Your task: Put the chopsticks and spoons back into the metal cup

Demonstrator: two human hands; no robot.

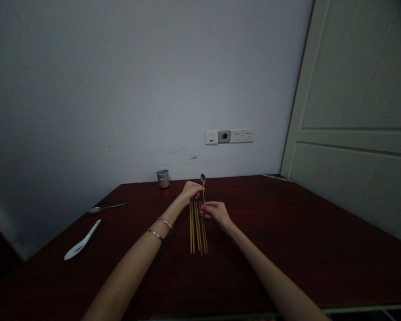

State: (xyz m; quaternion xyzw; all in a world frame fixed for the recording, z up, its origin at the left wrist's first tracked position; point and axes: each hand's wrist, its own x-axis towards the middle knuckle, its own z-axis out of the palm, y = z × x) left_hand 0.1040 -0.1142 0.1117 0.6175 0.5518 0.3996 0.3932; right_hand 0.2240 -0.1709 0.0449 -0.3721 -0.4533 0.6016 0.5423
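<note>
A slim metal spoon (203, 179) stands upright with its bowl at the top, above the far ends of several wooden chopsticks (197, 232). My left hand (191, 190) pinches the handle just under the bowl. Lower down, the fingers of my right hand (216, 211) close round the same handle. The chopsticks lie side by side on the dark red table, pointing away from me, and their far ends are partly hidden by my hands.
On the left lie a white soup spoon (83, 244) and a metal spoon (102, 208). A metal cup (163, 179) stands at the back of the table (287, 249), near the wall. Wall sockets (242, 136) sit above the back edge; a pale door (350, 142) is at right.
</note>
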